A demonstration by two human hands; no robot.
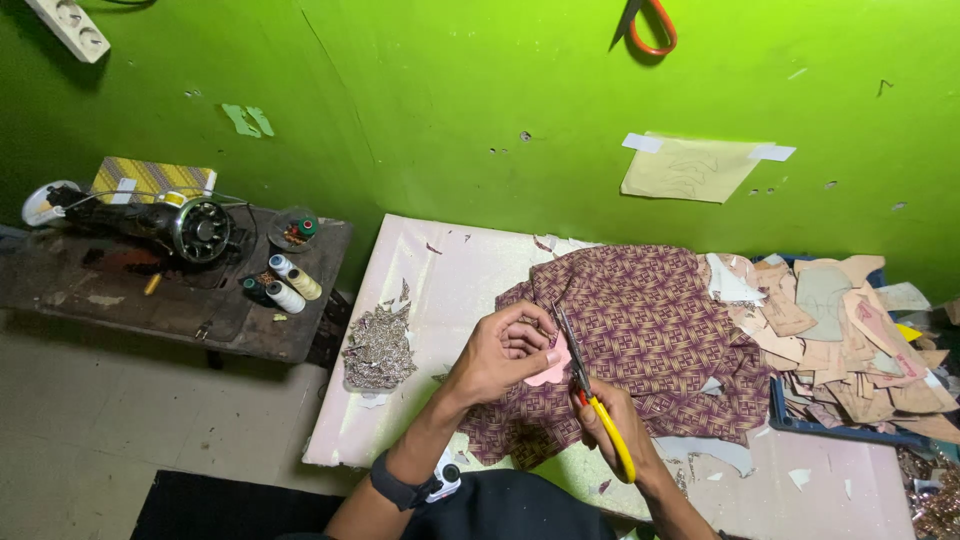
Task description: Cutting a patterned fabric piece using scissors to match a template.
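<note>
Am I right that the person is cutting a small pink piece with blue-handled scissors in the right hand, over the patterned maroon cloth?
Not quite: in the head view the scissors have yellow handles, not blue. The rest holds: the right hand works them on the small pink piece, which the left hand holds over the patterned maroon cloth.

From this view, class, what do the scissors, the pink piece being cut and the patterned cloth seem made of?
Scissors: shiny metal blades, glossy yellow handles, probably plastic. Pink piece: flat, stiff-edged, likely paper or card. Patterned cloth: woven fabric, matte, since it folds and wrinkles.
</note>
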